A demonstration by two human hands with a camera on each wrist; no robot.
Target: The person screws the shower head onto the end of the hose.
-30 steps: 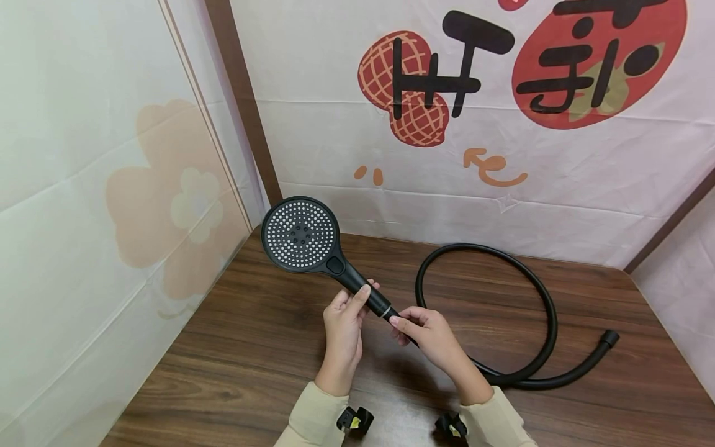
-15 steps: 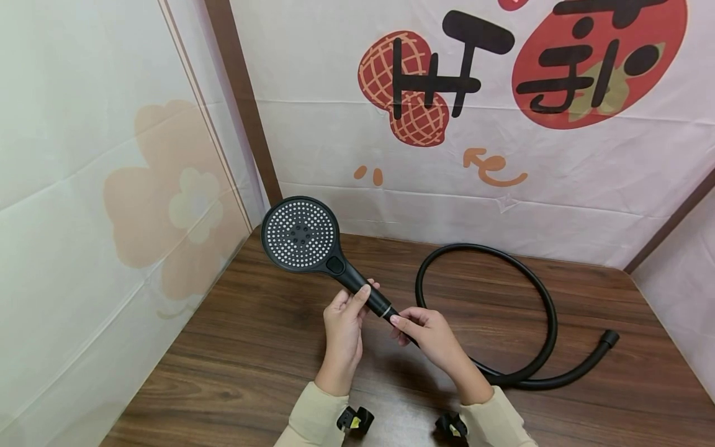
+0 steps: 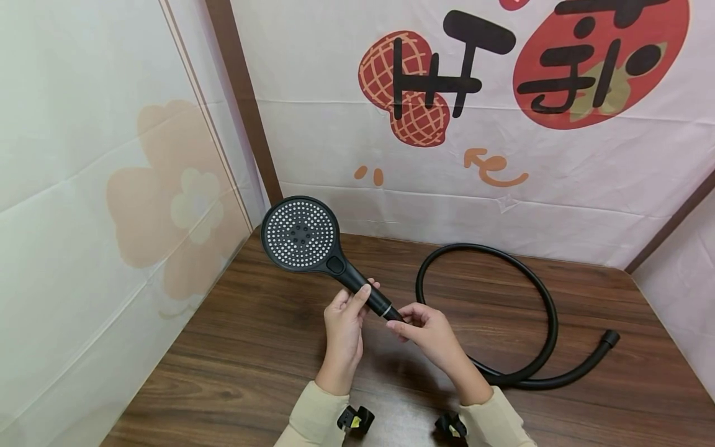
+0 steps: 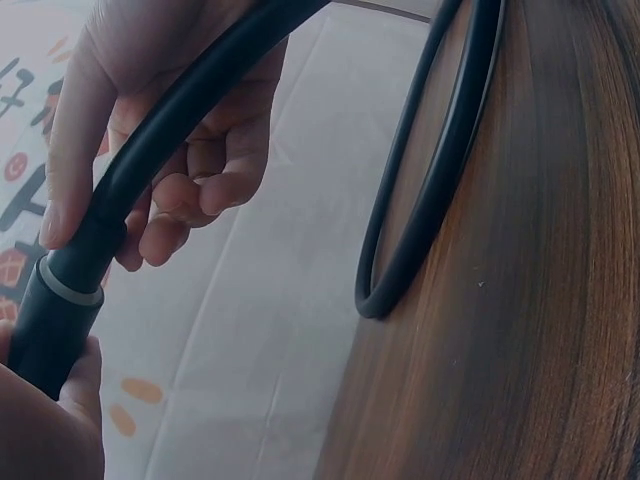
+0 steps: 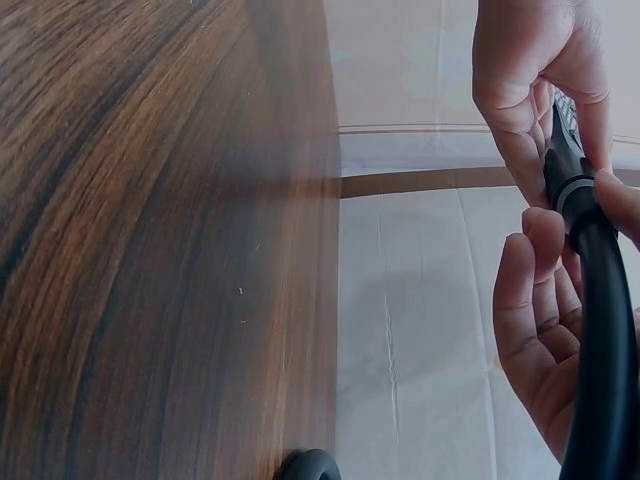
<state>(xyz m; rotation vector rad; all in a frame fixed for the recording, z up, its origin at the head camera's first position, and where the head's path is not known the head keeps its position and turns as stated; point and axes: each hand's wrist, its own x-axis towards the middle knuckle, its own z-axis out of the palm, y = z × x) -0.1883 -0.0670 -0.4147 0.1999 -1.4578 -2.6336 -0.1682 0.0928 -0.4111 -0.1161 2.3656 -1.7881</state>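
Note:
A black hand shower head tilts up to the left over the table, its face of pale nozzles toward me. My left hand grips its handle near the lower end. A thin light ring marks where the handle meets the end fitting of a black shower hose. My right hand holds that fitting between thumb and fingertips, just below the ring. In the left wrist view the right hand's other fingers are loosely bent beside the hose. From above, the right hand hides the hose just below the fitting.
The rest of the hose loops over the wooden table to the right, its free end pointing up and right. A printed cloth wall stands behind the table, with another cloth panel along the left.
The right thumb and fingers have shifted a little on the hose fitting, so more of it shows below the ring. The left hand and shower head stay in place.

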